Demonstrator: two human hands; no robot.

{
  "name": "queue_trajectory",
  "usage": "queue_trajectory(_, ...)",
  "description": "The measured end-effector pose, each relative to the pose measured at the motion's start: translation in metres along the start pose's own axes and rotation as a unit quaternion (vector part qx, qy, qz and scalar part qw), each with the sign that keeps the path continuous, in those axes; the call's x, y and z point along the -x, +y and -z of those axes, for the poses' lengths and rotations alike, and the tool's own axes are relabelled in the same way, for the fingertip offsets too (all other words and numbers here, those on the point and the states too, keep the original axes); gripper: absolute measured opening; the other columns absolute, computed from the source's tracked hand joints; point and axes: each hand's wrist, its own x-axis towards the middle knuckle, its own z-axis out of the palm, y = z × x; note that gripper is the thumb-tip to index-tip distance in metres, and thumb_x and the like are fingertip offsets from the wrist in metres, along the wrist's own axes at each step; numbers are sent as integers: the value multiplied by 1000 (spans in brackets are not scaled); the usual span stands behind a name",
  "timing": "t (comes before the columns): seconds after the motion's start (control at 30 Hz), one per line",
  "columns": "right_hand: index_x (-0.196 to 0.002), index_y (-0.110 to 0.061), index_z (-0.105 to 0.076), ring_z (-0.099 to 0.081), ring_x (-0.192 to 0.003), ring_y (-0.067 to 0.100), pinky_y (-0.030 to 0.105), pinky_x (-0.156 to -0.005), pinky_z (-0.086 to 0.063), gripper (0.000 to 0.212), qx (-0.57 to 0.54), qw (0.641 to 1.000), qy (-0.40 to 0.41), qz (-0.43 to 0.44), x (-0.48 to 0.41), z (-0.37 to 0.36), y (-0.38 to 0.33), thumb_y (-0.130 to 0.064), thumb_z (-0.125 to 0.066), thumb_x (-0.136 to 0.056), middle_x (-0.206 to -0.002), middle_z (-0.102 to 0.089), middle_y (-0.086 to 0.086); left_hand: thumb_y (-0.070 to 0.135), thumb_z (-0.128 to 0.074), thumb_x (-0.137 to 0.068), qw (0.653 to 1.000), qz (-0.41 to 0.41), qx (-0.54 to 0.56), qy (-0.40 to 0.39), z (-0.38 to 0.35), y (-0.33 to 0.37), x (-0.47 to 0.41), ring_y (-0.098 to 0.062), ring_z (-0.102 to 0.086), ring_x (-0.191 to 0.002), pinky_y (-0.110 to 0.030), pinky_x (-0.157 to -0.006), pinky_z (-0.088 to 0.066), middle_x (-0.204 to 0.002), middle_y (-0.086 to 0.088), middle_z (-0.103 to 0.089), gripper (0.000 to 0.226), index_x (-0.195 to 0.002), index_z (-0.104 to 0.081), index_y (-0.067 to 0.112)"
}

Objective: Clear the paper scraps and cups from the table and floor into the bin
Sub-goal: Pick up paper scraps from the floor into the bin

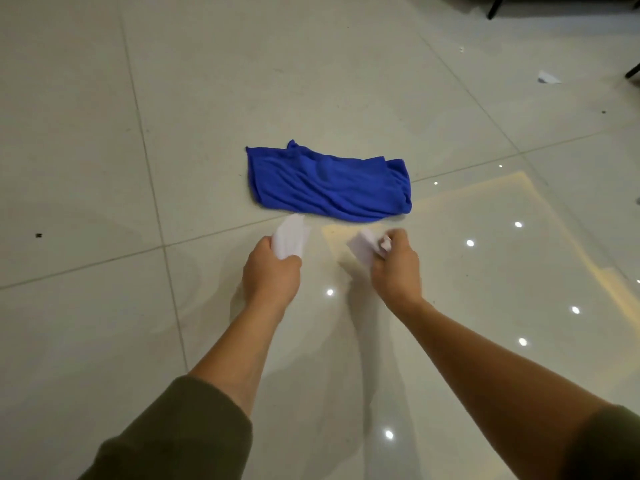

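White paper scraps (290,237) are clamped in the left grip (273,271) and crumpled scraps (365,249) in the right grip (394,270), both held over the floor (104,168) near a blue cloth (329,185). Another scrap (548,77) is seen lying far right.

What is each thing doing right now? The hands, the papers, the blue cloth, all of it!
left hand, curled, gripping
left paper, white, held in the left hand, blurred
right hand, curled, gripping
right paper, white, partly crumpled, held in the right hand
blue cloth, lying rumpled on the floor, untouched
paper scrap, lying on the floor far to the right, not picked up yet
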Motion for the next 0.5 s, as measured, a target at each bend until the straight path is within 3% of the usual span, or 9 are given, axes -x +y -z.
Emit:
queue_trajectory(0.1,-101,-14,-38,-50,-69,6,21,-56,-43,11,-131,989,-66,31,-3,-13,-51,-9,-41,-92,-83,-49,-4,15,-56,-87,976,75,184,-89,-11,11,7,-30,-64,-94,-48,-74,-57,-110,-12,-65,25,-112,-58,13)
queue_trajectory(0.17,-103,-9,-43,-48,-74,7,20,-62,-42,11,-79,986,-123,82,-2,-29,-64,-14,-42,-94,-96,-48,1,30,-53,-93,924,133,328,-146,-15,28,11,-23,-67,-89,-44,-75,-57,-95,-7,-70,21,-105,-64,17)
queue_trajectory(0.23,-112,-7,-50,-45,-84,12,22,-73,-38,27,3,982,-145,122,-5,-45,-65,-27,-42,-96,-109,-46,4,48,-50,-91,890,159,392,-173,-15,37,8,-12,-67,-84,-33,-77,-54,-86,2,-72,31,-95,-66,21)
queue_trajectory(0.3,-121,-10,-49,-36,-93,13,19,-79,-28,35,105,970,-134,174,-9,-50,-64,-33,-39,-96,-115,-45,6,48,-54,-88,895,155,377,-183,-12,37,3,-9,-67,-83,-28,-73,-51,-85,4,-72,30,-94,-66,21)
queue_trajectory(0.4,-140,-12,-27,-31,-109,22,27,-95,-23,62,237,923,-191,235,-10,-45,-65,-42,-35,-86,-122,-35,6,29,-58,-91,915,152,347,-136,-8,27,-7,-15,-67,-82,-28,-67,-51,-89,-1,-71,16,-95,-66,16)
queue_trajectory(0.5,-142,-14,-27,-29,-120,25,29,-102,-21,65,227,898,-261,271,-7,-38,-66,-37,-48,-84,-130,-33,7,19,-58,-90,947,138,286,-54,-4,21,-19,-23,-65,-80,-32,-69,-52,-91,-6,-69,18,-103,-65,8)
